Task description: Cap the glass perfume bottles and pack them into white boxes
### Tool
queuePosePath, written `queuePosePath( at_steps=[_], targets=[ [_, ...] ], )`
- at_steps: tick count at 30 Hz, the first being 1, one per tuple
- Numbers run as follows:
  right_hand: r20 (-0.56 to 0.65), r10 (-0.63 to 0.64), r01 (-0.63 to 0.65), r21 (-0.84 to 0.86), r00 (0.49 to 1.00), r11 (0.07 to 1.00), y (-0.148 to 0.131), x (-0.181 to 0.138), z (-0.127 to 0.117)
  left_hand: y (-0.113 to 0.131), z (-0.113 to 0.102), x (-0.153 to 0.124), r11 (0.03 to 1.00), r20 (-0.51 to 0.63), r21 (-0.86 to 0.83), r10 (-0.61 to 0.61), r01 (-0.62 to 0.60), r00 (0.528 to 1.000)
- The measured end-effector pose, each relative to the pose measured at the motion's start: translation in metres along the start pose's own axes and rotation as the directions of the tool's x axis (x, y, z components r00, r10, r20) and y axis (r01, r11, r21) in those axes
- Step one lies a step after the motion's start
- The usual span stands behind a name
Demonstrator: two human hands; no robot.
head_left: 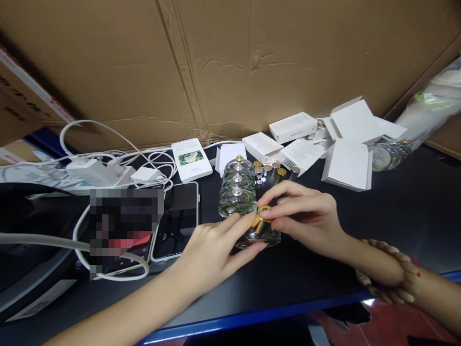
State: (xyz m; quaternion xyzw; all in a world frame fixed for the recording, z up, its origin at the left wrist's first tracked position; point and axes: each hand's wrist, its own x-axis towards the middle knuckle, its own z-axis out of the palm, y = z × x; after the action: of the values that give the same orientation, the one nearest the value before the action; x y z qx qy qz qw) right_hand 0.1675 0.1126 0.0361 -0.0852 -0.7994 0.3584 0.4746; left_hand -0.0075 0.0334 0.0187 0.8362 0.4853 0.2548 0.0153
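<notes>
A small round glass bottle (264, 236) stands on the dark table (396, 226) in front of me. My left hand (216, 250) wraps its fingers around the bottle's left side and steadies it. My right hand (306, 216) pinches a gold ring cap (260, 215) at the bottle's neck between thumb and fingertips. A wooden bead bracelet (391, 278) circles my right wrist. Just behind stands a row of similar glass bottles (236, 191) with metal sprayer tops.
Several gold and silver caps (275, 170) stand behind the bottles. White cartons (347, 144) lie at the back right, one printed box (190, 159) at the back centre. A phone (178, 218), chargers and white cables (108, 168) lie left. A cardboard wall (230, 62) rises behind.
</notes>
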Motion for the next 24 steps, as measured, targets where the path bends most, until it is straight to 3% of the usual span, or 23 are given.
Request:
queuePosePath(
  at_steps=[9, 14, 20, 24],
  targets=[
    [0.039, -0.041, 0.043, -0.036, 0.998, 0.998, 0.0002, 0.0009, -0.0016, -0.0005, 0.0016, 0.0014, 1.0, -0.041, 0.009, 0.018, -0.017, 0.999],
    [0.021, 0.04, -0.039, -0.029, 0.999, 0.999, 0.0008, -0.0007, -0.0018, 0.0002, 0.0001, 0.0021, 1.0, -0.029, 0.003, 0.004, -0.004, 1.0],
    [0.054, 0.012, -0.01, -0.037, 0.998, 0.999, 0.001, 0.0, -0.0028, -0.0027, 0.0025, 0.001, 1.0, -0.056, 0.022, 0.017, -0.015, 0.998],
    [0.112, 0.062, -0.063, 0.0, 0.992, 0.998, 0.0005, -0.0024, -0.0029, -0.0021, 0.0012, 0.0017, 1.0, -0.026, 0.026, 0.01, -0.009, 1.0]
  ],
)
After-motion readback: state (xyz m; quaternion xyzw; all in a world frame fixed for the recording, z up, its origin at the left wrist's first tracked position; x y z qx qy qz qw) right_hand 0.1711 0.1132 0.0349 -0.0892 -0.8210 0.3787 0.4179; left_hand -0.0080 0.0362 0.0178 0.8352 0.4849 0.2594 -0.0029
